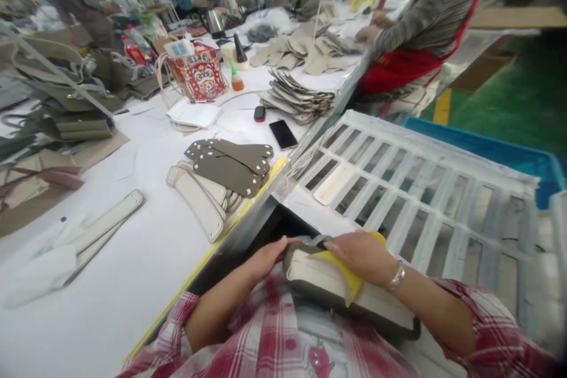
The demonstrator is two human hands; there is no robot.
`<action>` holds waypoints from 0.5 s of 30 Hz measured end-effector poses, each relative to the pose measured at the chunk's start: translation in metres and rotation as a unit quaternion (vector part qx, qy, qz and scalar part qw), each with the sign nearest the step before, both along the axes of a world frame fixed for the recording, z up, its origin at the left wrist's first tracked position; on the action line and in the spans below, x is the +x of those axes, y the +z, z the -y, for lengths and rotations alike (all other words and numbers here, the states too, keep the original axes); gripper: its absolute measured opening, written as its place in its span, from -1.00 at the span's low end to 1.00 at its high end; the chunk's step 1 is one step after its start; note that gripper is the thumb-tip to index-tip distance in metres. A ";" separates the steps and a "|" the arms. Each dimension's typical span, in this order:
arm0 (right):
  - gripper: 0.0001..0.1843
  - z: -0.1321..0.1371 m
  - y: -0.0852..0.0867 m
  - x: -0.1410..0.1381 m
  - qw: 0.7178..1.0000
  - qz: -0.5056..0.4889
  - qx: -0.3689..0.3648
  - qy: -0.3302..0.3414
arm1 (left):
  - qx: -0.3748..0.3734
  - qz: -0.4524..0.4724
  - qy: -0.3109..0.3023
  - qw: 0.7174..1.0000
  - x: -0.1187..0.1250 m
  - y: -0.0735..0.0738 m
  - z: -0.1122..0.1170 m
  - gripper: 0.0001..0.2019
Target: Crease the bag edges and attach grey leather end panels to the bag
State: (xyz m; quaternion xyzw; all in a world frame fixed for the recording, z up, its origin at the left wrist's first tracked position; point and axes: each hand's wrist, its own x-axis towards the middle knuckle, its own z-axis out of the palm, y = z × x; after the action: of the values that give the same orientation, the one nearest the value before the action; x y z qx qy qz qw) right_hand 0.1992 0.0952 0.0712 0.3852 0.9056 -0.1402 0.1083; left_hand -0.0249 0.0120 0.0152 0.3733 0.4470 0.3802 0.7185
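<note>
Two bare hands on one stack of cream leather pieces [310, 271], held low against the plaid shirt, just off the edge of the counter [146, 260] and in front of the white slatted rack [420, 189]. Gripped at its near end by the left hand [266, 260], fingers curled over the dark rim. Covered from above by the right hand [363, 254], closed over a yellow cloth [343, 277] draped across the stack's top face.

On the counter, well apart from the hands: a fan of grey punched pieces [234, 165] lying on cream ones, and a phone [283, 134] beyond them. On the rack, a single cream piece [332, 183].

Probably the weakest point: no surface under the stack, only the two hands and the lap. With a slackened left grip, likely fanning of the pieces and a drop into the dark gap between counter and rack. With too hard a push from the right, a chance of the cloth sliding off the face and the top piece skewing with it.
</note>
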 end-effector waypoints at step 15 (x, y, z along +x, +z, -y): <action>-0.38 0.084 0.018 0.070 0.947 -0.134 -0.039 -0.291 | -0.056 -0.107 -0.116 0.986 0.001 0.014 -0.030 -0.56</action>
State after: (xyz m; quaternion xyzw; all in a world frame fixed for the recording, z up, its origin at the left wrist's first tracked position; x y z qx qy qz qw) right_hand 0.2689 0.0115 0.0889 0.6050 0.7544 -0.2509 -0.0447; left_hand -0.0243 0.0418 0.0294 0.4202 0.4960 0.2263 0.7254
